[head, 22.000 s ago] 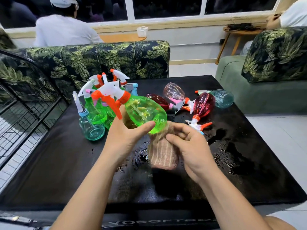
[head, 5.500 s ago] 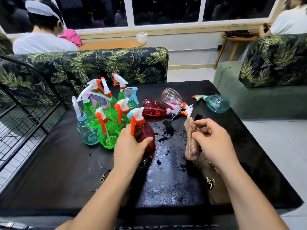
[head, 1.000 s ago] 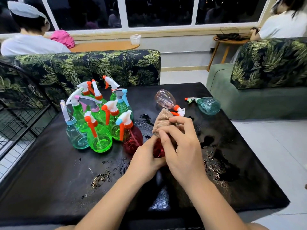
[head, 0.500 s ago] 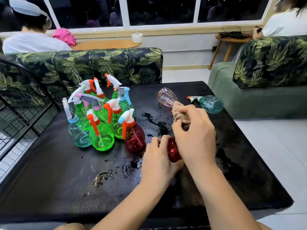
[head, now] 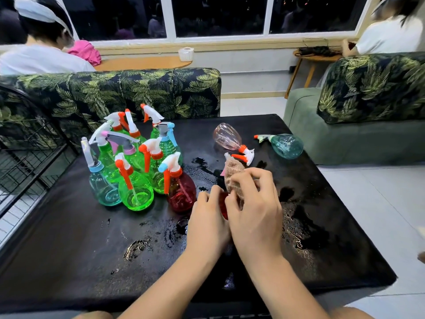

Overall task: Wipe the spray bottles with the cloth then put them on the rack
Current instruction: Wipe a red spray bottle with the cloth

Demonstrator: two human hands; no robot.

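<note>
My left hand [head: 208,223] grips a dark red spray bottle [head: 222,204], mostly hidden between my hands at the middle of the black table [head: 69,249]. My right hand [head: 255,210] presses a brown cloth [head: 233,172] over the bottle's upper part. Several upright bottles stand in a cluster to the left: green ones [head: 135,192], a teal one [head: 102,187] and a red one [head: 181,192]. A clear pink bottle [head: 226,137] and a teal bottle [head: 286,145] lie on their sides at the far side.
Water patches [head: 296,229] glisten on the table top. A black wire rack [head: 25,155] stands off the left edge. Leaf-print sofas [head: 142,93] sit behind and to the right. Two people sit beyond them, at the back left and back right.
Over the last second my right hand slid the cloth along the red bottle toward its top, then back down a little. My left hand kept hold of the bottle's body.
</note>
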